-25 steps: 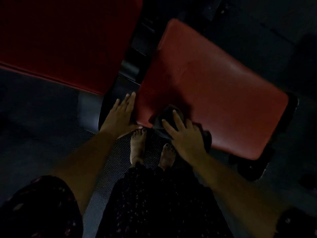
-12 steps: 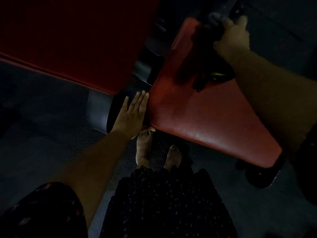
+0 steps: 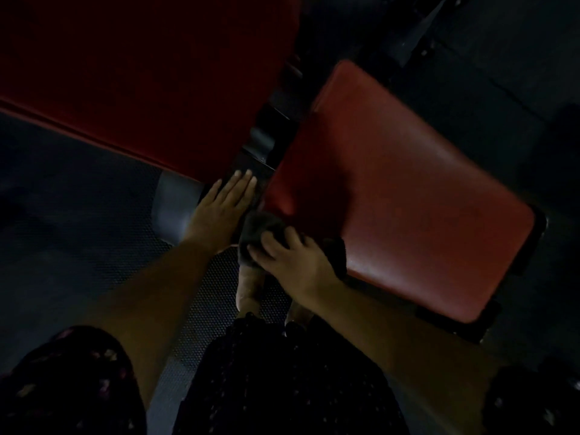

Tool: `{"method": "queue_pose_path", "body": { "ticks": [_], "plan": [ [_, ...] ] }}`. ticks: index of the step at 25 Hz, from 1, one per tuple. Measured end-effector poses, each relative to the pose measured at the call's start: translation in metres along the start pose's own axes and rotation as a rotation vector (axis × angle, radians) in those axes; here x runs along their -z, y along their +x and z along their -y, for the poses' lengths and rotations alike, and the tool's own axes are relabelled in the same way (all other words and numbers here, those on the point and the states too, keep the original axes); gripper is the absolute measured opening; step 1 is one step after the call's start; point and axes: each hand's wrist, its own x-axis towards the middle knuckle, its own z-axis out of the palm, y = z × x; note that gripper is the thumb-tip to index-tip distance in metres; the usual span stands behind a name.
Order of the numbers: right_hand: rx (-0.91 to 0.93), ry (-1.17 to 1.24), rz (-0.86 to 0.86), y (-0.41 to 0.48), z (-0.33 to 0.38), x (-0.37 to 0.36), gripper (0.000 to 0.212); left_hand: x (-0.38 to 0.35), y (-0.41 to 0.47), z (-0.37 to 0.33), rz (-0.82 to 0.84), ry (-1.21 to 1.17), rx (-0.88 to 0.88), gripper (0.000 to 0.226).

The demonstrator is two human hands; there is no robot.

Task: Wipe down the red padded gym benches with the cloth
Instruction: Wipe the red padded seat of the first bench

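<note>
Now cloth (image 3: 260, 226) under right hand's (image 3: 292, 262) spread fingers (image 3: 276, 238), at bench (image 3: 401, 196) corner.

left hand (image 3: 223, 211) flat, right hand (image 3: 290, 259) spread
</note>
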Motion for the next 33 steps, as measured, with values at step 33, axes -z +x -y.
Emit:
{"method": "queue_pose_path", "body": {
  "ticks": [33],
  "plan": [
    [-0.865,0.319,-0.093,0.105,-0.267,0.090,0.093,0.050,0.188,-0.109,-0.355,-0.114,0.159,0.070]
  ]
}}
